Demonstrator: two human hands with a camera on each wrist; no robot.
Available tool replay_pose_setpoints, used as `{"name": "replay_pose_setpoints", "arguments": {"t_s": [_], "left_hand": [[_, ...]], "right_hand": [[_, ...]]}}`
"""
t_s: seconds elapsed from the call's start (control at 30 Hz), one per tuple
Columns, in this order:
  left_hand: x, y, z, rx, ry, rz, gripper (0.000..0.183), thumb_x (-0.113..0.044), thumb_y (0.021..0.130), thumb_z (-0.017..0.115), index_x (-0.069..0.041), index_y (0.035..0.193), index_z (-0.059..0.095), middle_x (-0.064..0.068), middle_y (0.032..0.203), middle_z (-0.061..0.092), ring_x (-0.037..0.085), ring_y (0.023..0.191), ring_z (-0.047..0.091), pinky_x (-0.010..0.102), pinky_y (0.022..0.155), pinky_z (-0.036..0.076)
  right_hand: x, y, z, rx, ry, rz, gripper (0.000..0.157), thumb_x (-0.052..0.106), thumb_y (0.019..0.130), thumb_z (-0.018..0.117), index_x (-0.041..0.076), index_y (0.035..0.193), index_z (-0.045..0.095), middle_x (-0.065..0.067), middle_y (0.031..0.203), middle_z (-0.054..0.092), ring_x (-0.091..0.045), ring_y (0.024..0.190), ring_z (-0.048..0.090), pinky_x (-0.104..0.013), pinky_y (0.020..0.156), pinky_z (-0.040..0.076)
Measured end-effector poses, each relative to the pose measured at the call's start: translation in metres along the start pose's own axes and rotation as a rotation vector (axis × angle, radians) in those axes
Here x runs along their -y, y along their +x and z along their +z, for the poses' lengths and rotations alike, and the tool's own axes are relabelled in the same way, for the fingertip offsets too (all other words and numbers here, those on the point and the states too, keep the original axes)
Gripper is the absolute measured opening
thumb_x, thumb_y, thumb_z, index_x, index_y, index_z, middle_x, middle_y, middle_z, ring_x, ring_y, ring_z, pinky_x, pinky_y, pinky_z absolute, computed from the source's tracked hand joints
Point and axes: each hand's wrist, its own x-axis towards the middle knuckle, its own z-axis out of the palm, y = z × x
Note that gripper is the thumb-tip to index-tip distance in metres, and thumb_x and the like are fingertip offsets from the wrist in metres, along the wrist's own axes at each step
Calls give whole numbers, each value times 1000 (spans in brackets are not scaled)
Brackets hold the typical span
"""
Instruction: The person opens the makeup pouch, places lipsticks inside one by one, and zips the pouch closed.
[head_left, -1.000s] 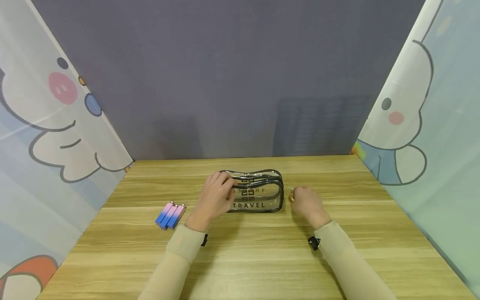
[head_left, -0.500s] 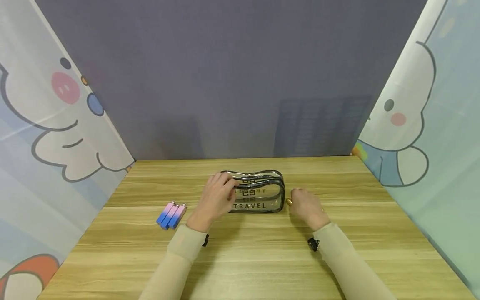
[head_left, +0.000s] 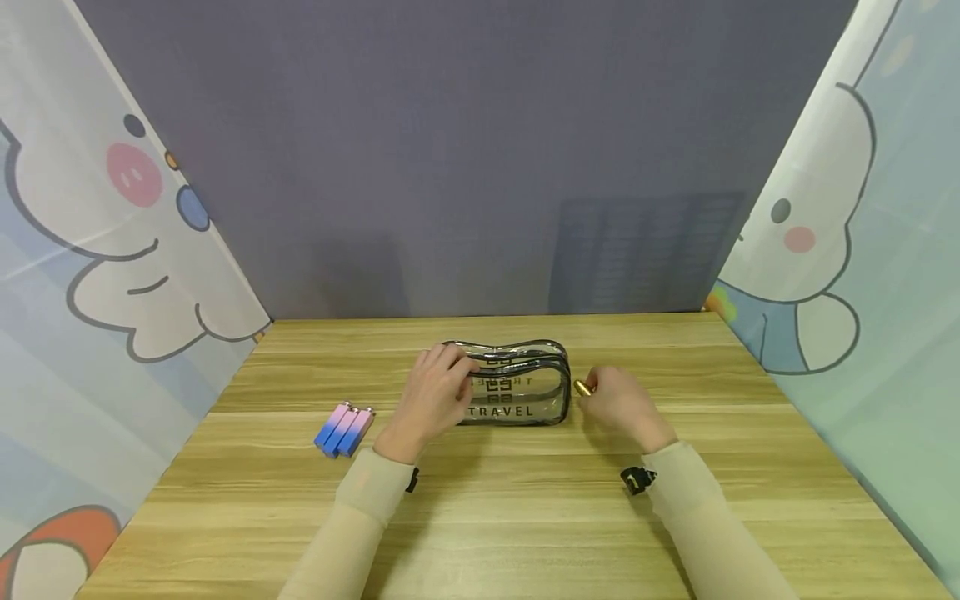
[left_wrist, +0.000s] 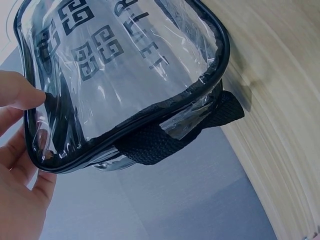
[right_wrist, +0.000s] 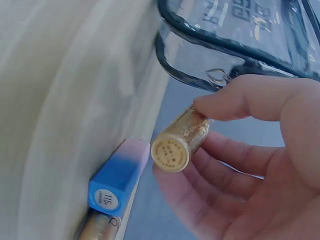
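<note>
A clear pouch (head_left: pixel 517 396) with black trim and the word TRAVEL stands upright on the table. My left hand (head_left: pixel 435 392) grips its upper left edge, with the thumb on the near panel and the fingers behind in the left wrist view. Just right of the pouch, my right hand (head_left: pixel 618 402) pinches a gold lipstick tube (right_wrist: pixel 182 140) between thumb and fingers. The tube's round labelled end faces the right wrist camera. In that view a blue-and-pink lipstick (right_wrist: pixel 117 175) lies on the table close by, with part of another gold tube (right_wrist: pixel 100 227) beside it.
Several pink-and-blue lipsticks (head_left: pixel 345 430) lie side by side on the wooden table (head_left: pixel 495 517), left of the left hand. A grey panel (head_left: pixel 465 167) rises behind the table, and cartoon-printed curtains (head_left: pixel 817 250) flank it.
My right hand has risen slightly and its wrist has turned. The gold lipstick tube now sticks out further from the fingers, toward the pouch. My left hand keeps its hold on the pouch.
</note>
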Motion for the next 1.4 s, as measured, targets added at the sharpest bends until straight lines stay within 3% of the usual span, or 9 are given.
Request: {"name": "replay_pose_setpoints", "arguments": {"t_s": [0.27,0.57,1.1,1.4], "left_hand": [[0,1,0,10,4,-7,23,3,78,76,-9,95,71,4,95,63,23,83,54,37,74,44],[0,0,0,18,5,-5,21,3,79,75,-10,95,71,4,95,62,23,83,54,36,73,43],[0,0,1,-7,3,3,24,4,76,77,-9,95,70,4,94,62,23,82,53,36,72,42],[0,0,1,-18,-9,8,22,4,78,76,-9,95,70,5,94,62,24,81,53,37,71,42]], "right_hand": [[-3,4,-10,-80,131,-51,28,8,88,69,-7,111,62,-14,92,64,-22,72,59,-34,62,52],[-6,5,-16,-189,237,-114,25,11,92,64,-5,112,64,-15,97,66,-26,84,64,-43,77,53],[12,3,-23,-368,372,-229,28,10,94,69,-6,116,64,-19,105,67,-33,96,64,-48,88,53],[30,1,-29,-411,428,-279,27,11,93,71,-3,116,67,-17,105,69,-28,95,65,-24,79,52]]}}
